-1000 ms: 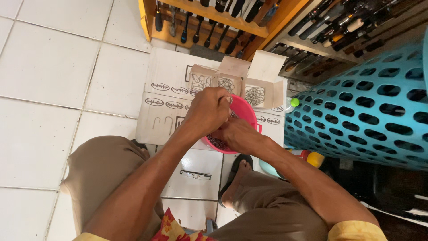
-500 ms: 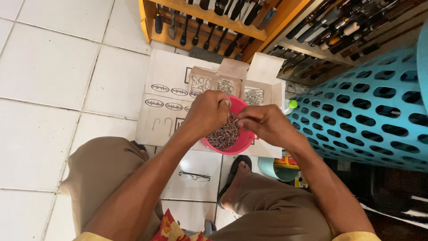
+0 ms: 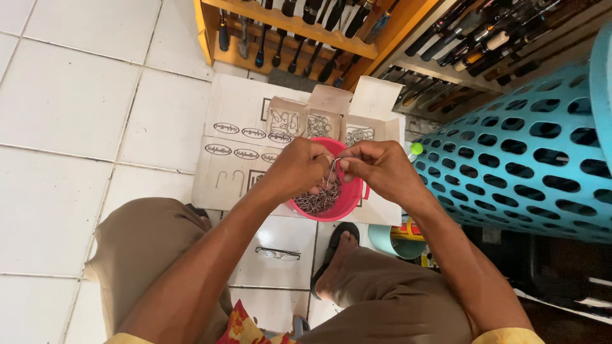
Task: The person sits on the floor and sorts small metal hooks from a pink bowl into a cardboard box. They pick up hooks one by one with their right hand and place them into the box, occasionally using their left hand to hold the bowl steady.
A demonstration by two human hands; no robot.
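Hook in hand: a thin metal hook (image 3: 332, 171), pinched between both hands just above the pink bowl; its exact shape is too small to make out.
Left hand: the left hand (image 3: 298, 167) is closed into a loose fist, fingertips nipping one end of the hook.
Right hand: the right hand (image 3: 377, 167) is curled nearly closed, thumb and forefinger gripping the other end of the hook.
Bowl: a pink bowl (image 3: 349, 202) on flattened cardboard, holding a tangled heap of metal hooks (image 3: 317, 201).
Boxes: three small open cardboard boxes (image 3: 319, 118) just behind the bowl, each with more hooks inside.
Cardboard: flat cardboard sheets (image 3: 233, 134) spread over the white tiled floor (image 3: 70, 114).
Around: a turquoise perforated basket (image 3: 529, 153) close on the right; a wooden rack of dark-handled tools (image 3: 287, 32) beyond the boxes; eyeglasses (image 3: 278, 253) on the floor between the knees; a sandalled foot (image 3: 338, 245) near the bowl.
Risk, judged: sharp points could prick the fingertips while pulling the hook free.
Risk, judged: tangled hooks may lift out with it and scatter near the foot.
Risk, judged: a tug could tip the bowl.
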